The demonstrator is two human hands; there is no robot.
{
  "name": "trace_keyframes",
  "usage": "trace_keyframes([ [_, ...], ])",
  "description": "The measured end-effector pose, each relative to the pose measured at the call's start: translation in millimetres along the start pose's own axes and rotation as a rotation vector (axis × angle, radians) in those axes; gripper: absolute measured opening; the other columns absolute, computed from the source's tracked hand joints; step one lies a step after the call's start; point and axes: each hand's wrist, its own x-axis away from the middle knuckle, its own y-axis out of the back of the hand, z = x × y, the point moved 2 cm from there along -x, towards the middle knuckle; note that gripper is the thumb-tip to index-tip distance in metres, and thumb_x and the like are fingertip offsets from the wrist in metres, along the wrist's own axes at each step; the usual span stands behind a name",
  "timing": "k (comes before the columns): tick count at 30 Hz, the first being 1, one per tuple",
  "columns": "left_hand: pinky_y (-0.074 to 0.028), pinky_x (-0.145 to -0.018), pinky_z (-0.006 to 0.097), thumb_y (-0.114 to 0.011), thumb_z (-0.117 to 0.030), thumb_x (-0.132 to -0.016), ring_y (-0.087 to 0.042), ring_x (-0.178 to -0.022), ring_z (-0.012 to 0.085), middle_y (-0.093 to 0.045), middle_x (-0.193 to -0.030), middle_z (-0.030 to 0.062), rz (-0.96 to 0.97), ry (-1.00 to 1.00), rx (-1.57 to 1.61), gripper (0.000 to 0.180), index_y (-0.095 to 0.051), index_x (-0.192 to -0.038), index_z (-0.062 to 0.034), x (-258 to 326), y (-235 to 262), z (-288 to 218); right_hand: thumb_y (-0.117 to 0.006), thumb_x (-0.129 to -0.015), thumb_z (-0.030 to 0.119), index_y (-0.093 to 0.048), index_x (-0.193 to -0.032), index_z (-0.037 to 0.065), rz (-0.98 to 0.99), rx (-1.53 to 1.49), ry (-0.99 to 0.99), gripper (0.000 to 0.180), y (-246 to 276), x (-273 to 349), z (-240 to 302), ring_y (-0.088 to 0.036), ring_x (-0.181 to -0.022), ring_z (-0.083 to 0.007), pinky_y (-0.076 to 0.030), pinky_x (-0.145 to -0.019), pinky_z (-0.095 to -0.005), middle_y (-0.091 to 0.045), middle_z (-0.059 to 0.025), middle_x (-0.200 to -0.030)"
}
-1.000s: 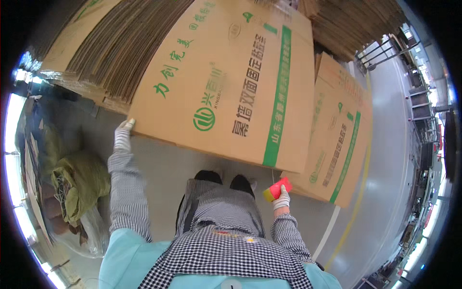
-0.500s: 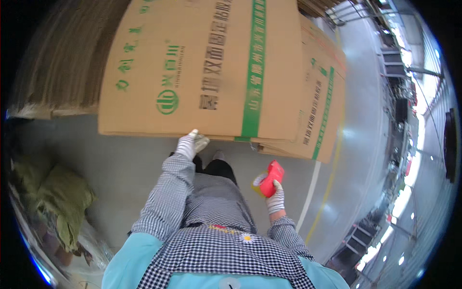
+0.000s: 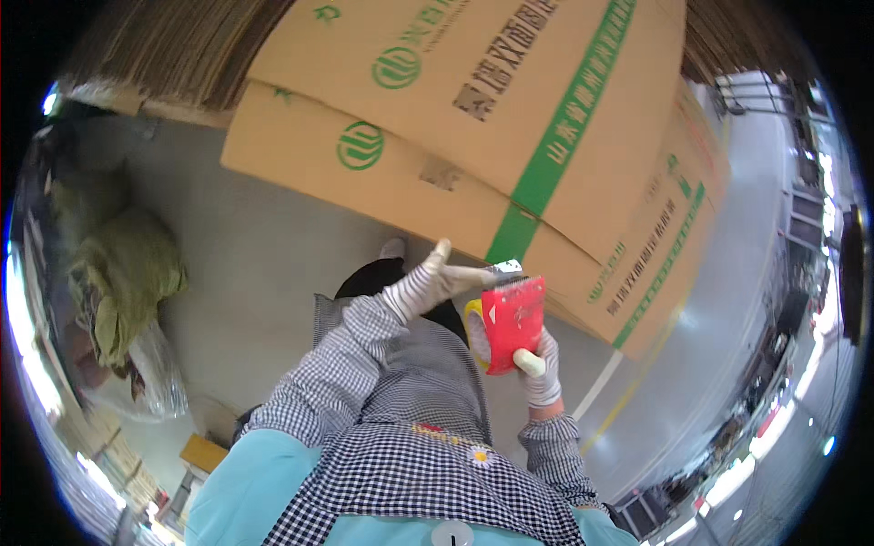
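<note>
My gloved right hand [image 3: 537,367] is closed around a red tape dispenser [image 3: 515,318]. A roll of tape [image 3: 476,333] with a yellow rim sits in the dispenser's left side. My left hand [image 3: 437,280], also gloved, has its thumb raised and its fingers stretched toward the dispenser's toothed edge. A small black-and-white piece [image 3: 506,269] shows at the fingertips; whether they touch it I cannot tell. Ahead lie large flat cardboard cartons with green print: an upper carton [image 3: 401,118] rests askew over a lower carton [image 3: 309,173].
Another printed carton [image 3: 651,282] lies at the right of the pile. Stacked cardboard [image 3: 164,64] stands at the far left. A green woven sack [image 3: 132,264] and a clear plastic bag [image 3: 159,378] sit on the floor at left. Floor lines [image 3: 598,387] run along the right.
My left hand has left the carton's near edge and come right to the dispenser. The right hand has raised the dispenser. The cartons look turned in view, and the lower one's near strip now shows.
</note>
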Motion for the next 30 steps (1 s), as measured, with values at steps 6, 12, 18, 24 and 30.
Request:
trace_keyframes([
  [6, -0.031, -0.112, 0.040, -0.028, -0.070, -0.093, -0.047, -0.130, 0.0248, -0.054, -0.136, 0.0169, -0.095, -0.313, -0.037, 0.087, -0.050, -0.135, 0.0039, 31, -75, -31, -0.086, -0.067, 0.037, -0.061, -0.108, 0.002, 0.180, 0.692, 0.043, 0.060, 10, -22, 29, -0.062, -0.088, -0.0130, -0.051, -0.080, -0.0294, -0.068, -0.0070, -0.097],
  [12, -0.055, -0.082, 0.031, -0.061, -0.027, -0.095, -0.067, -0.089, 0.0165, -0.070, -0.100, 0.0069, -0.557, -0.324, 0.130, 0.032, -0.065, -0.113, -0.0009, 36, -18, -25, -0.082, -0.068, 0.038, -0.063, -0.102, 0.000, 0.310, 0.988, 0.208, 0.055, -32, -63, 35, -0.065, -0.075, -0.0180, -0.053, -0.071, -0.0329, -0.068, -0.0089, -0.083],
  [18, -0.052, -0.086, 0.032, -0.073, -0.024, -0.085, -0.065, -0.095, 0.0190, -0.070, -0.105, 0.0101, -1.536, -0.981, -0.250, 0.027, -0.072, -0.098, 0.0000, 107, 81, -80, -0.076, -0.073, 0.046, -0.066, -0.097, -0.001, 0.286, 1.336, 0.102, 0.054, -53, -124, 30, -0.070, -0.072, -0.0294, -0.056, -0.067, -0.0386, -0.069, -0.0184, -0.076],
  [24, -0.030, -0.113, 0.036, -0.077, -0.029, -0.083, -0.038, -0.136, 0.0245, -0.044, -0.146, 0.0128, -2.178, -0.475, -1.355, 0.056, -0.058, -0.127, 0.0007, 126, 137, -119, -0.062, -0.074, 0.065, -0.065, -0.097, 0.000, 0.230, 1.826, 0.035, 0.069, -89, -164, -12, -0.069, -0.077, -0.0380, -0.055, -0.071, -0.0455, -0.068, -0.0250, -0.082],
  [30, -0.050, -0.092, 0.040, -0.078, -0.034, -0.081, -0.060, -0.102, 0.0265, -0.062, -0.119, 0.0119, -1.519, -0.586, 0.182, 0.060, -0.059, -0.122, 0.0054, 125, 208, -106, -0.065, -0.075, 0.061, -0.062, -0.089, 0.000, 0.200, 1.740, 0.158, 0.062, -77, -150, -19, -0.066, -0.076, -0.0404, -0.053, -0.071, -0.0470, -0.066, -0.0255, -0.078],
])
